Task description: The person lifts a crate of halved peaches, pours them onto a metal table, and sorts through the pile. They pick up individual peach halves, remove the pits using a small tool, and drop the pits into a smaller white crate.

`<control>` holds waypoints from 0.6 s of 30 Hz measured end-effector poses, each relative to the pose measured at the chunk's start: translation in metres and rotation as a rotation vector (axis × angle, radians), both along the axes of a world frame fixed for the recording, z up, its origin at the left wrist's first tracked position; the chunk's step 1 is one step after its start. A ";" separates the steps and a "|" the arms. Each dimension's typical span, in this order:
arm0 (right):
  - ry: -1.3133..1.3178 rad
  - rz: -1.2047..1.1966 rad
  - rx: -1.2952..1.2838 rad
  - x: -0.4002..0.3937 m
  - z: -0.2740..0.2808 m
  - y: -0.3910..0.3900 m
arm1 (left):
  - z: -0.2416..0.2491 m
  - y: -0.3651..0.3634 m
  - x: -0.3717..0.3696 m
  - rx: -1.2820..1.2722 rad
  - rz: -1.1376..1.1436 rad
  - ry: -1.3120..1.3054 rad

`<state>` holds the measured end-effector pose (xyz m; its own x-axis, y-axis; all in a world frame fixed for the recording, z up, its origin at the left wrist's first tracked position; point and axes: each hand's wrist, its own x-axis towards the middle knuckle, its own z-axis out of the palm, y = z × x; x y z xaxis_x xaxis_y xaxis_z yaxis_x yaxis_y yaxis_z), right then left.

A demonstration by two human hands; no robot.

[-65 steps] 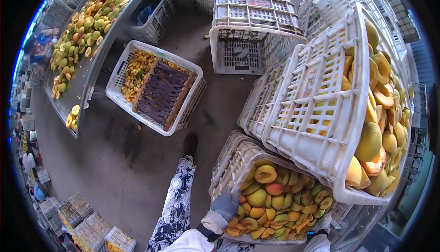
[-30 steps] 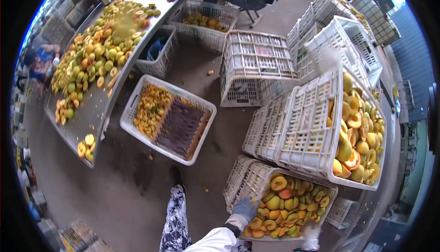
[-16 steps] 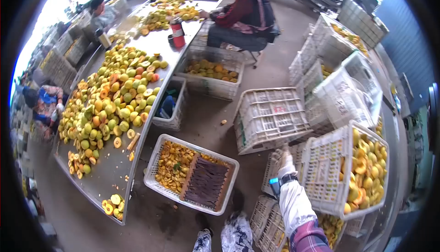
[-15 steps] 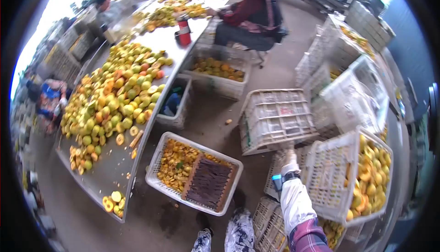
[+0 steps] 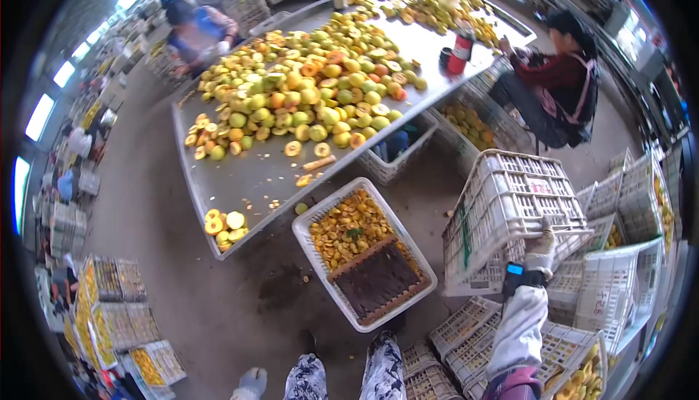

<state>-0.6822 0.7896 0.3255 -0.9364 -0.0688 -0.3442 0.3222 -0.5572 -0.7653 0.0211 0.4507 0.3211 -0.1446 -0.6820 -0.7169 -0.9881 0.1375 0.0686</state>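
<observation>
My gloved right hand, with a dark watch at the wrist, grips the lower edge of a white plastic crate. The crate is tilted, a lattice face turned up and a red-marked label on it. My gloved left hand hangs at the bottom edge beside my leg, fingers loosely extended, with nothing visible in it. Between the table and my feet stands a white basket of cut yellow fruit pieces. A dark ridged board with a brown frame lies across its near end.
A metal table carries a heap of yellow-green fruit, many halved, and a red flask. One person sits at its right, another behind its left end. Crates of fruit stack at my right; more crates stand far left.
My view has swung right to left, so the table now sits more centrally. My right hand still holds the crate, now more tilted. My left hand has come into view.
</observation>
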 end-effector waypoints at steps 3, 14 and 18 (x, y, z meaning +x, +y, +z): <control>0.130 0.089 0.192 0.051 0.104 -0.047 | -0.019 -0.015 -0.027 -0.032 0.238 0.382; 0.016 1.461 0.897 0.408 0.379 -0.268 | 0.103 -0.055 -0.099 0.560 1.077 1.428; 1.136 1.949 1.116 0.501 0.359 -0.321 | 0.170 -0.033 0.009 0.539 1.344 1.701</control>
